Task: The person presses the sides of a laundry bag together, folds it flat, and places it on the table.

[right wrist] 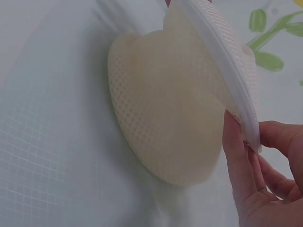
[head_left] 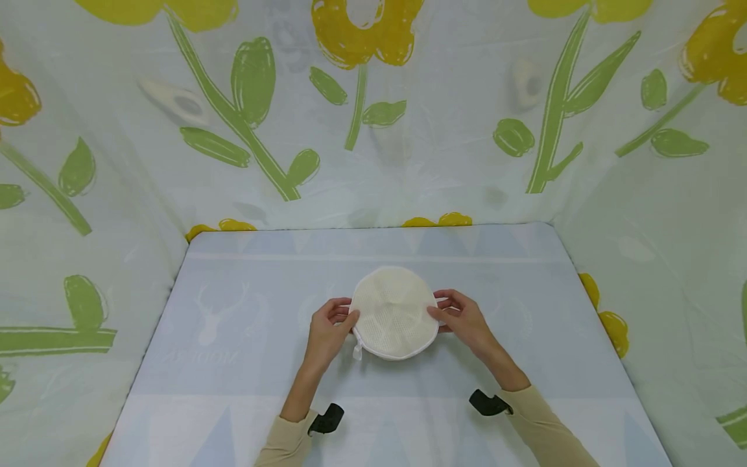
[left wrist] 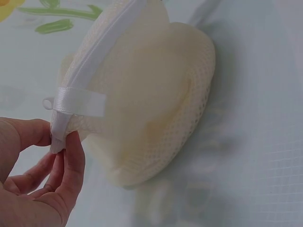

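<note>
Left hand (head_left: 328, 327): is pinching, left thumb (left wrist: 34, 132) pressing the upper side of the grip, left index finger (left wrist: 74, 161) bearing on the underside, other fingers bending below. Right hand (head_left: 463, 319): is pinching likewise, right thumb (right wrist: 280, 135) above the grip, right index finger (right wrist: 234, 149) beneath. Left forearm (head_left: 302, 389), right forearm (head_left: 503, 363): are slanting inward to their grips from the near side, the right more obliquely.

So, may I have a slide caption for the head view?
Left hand and right hand hold a round, cream, zippered mesh laundry bag by opposite edges.
</note>
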Available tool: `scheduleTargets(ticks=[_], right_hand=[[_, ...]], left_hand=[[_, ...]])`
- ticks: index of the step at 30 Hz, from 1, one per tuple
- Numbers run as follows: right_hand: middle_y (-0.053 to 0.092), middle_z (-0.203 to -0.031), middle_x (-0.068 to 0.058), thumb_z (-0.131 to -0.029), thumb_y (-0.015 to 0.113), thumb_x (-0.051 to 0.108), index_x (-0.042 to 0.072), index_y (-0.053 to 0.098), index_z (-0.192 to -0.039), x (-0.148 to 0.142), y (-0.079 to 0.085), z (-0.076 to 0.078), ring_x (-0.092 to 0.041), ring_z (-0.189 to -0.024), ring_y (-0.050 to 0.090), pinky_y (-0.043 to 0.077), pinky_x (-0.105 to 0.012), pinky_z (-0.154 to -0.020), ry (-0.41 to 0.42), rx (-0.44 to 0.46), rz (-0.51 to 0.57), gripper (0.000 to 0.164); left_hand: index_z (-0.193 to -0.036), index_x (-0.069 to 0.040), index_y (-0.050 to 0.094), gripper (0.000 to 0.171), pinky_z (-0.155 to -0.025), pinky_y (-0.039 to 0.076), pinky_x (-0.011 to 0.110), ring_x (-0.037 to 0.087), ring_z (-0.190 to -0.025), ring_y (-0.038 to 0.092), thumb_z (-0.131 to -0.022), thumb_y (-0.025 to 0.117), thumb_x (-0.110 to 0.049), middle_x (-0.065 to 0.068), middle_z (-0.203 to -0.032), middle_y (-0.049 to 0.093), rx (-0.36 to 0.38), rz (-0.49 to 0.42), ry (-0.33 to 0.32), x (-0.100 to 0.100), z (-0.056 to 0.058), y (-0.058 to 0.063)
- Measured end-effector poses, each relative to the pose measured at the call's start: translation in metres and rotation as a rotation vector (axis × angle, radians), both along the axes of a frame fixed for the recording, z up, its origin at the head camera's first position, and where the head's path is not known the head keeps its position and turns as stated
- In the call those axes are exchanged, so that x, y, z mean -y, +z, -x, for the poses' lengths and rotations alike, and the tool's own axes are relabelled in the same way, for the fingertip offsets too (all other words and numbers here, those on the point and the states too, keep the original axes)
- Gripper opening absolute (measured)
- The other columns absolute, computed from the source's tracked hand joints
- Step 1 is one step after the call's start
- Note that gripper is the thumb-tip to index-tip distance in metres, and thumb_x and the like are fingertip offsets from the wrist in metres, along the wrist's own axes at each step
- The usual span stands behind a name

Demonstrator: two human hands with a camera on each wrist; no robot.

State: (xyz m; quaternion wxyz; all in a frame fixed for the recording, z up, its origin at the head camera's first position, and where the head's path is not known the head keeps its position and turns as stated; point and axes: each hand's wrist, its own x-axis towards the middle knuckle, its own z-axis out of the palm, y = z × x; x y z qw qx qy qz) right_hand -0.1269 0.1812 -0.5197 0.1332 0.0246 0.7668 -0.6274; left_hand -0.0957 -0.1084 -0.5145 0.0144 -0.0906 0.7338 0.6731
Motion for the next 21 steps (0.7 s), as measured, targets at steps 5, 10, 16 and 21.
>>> scheduleTargets(ticks=[5,10,16,21], right_hand=[[0.059,-0.105,-0.015,-0.094,0.078,0.015,0.000,0.060,-0.131,0.000,-0.006,0.000,-0.015,-0.079,0.067,0.063,-0.034,-0.067,0.006,0.001,0.003,0.044],[0.060,-0.104,-0.015,-0.094,0.078,0.014,0.000,0.060,-0.131,-0.001,-0.011,0.001,-0.017,-0.080,0.067,0.063,-0.036,-0.067,0.014,0.007,0.008,0.043],[0.061,-0.103,-0.014,-0.093,0.078,0.014,0.000,0.061,-0.130,-0.001,-0.017,0.001,-0.018,-0.079,0.067,0.063,-0.036,-0.067,0.016,0.008,0.009,0.043],[0.062,-0.103,-0.015,-0.094,0.077,0.012,-0.002,0.060,-0.131,-0.003,-0.024,0.000,-0.015,-0.079,0.068,0.063,-0.036,-0.068,0.024,0.005,0.009,0.043]], left_hand=[[-0.122,0.005,0.066,0.030,-0.065,0.058,0.022,0.015,-0.081,0.066,-0.094,0.073,-0.004,0.017,-0.100,0.068,0.013,0.002,-0.003,0.000,0.000,-0.003],[-0.122,0.004,0.066,0.030,-0.065,0.058,0.024,0.017,-0.082,0.066,-0.094,0.073,-0.005,0.017,-0.100,0.067,0.023,0.012,-0.007,0.000,0.000,-0.008],[-0.122,0.002,0.067,0.030,-0.068,0.061,0.032,0.018,-0.083,0.066,-0.094,0.074,-0.007,0.014,-0.098,0.067,0.038,0.031,-0.011,0.000,0.000,-0.015],[-0.121,0.002,0.067,0.030,-0.068,0.060,0.034,0.019,-0.084,0.065,-0.094,0.074,-0.009,0.013,-0.097,0.067,0.040,0.061,-0.014,0.000,-0.001,-0.021]])
